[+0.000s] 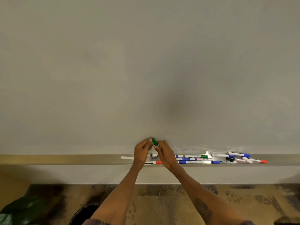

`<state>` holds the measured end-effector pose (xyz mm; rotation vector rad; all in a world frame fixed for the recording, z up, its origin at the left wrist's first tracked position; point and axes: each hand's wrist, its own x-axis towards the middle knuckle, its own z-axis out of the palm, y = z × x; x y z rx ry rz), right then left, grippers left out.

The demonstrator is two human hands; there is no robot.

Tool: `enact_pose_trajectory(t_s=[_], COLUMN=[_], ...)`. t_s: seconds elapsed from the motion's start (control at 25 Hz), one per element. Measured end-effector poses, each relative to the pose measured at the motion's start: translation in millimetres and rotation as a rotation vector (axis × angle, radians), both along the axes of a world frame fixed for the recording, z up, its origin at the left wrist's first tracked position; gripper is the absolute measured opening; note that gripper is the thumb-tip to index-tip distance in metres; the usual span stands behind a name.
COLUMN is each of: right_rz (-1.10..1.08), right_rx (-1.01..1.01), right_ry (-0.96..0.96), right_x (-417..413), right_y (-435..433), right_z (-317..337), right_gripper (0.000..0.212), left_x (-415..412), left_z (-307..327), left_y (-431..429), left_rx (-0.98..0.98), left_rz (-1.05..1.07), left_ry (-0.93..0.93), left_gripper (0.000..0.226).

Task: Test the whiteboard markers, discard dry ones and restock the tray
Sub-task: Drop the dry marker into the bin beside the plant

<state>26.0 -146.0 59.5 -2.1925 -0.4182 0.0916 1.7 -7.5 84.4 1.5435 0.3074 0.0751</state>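
- The green marker (154,141) sat between both hands, just above the tray (65,159) and close to the board (146,70). Only its green end showed, tilted up and to the left.
- Holding it there probably put the tip within easy reach of the board for a test stroke. Whether it touched the board could not be told.
- The left hand (141,153) curled its fingertips round the green end, and the right hand (166,155) pinched the lower part between thumb and forefinger.
- That two-handed grip suited pulling the cap off or pushing it on. Which of the two could not be told.
- Both forearms reached forward and up, converging so that the hands met knuckle to knuckle, with wrists over the tray's front edge.
- The other markers (194,162), blue, green, black and red-capped, lay loosely heaped in the tray to the right of the hands, with a few beneath them, likely awaiting testing.
- A dark bin (84,213) stood on the floor below the left arm, handy for dry ones, and a green bag (22,208) lay further left.
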Motion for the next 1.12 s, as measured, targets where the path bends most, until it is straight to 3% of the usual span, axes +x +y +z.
enact_pose_trajectory(t_s=[0.36, 0.76, 1.12], right_rz=[-0.186, -0.304, -0.316], right_rx=[0.127, 0.063, 0.214], right_ry=[0.061, -0.272, -0.477], right_x=[-32, -30, -26], right_y=[12, 3, -19], right_z=[29, 107, 156], right_gripper=[0.029, 0.037, 0.033], left_x=[-15, -12, -10], left_z=[24, 116, 175], left_y=[-12, -47, -67], left_rx=[-0.257, -0.237, -0.189], left_rz=[-0.019, 0.055, -0.011], left_ry=[0.000, -0.159, -0.294], left_gripper=[0.026, 0.020, 0.021])
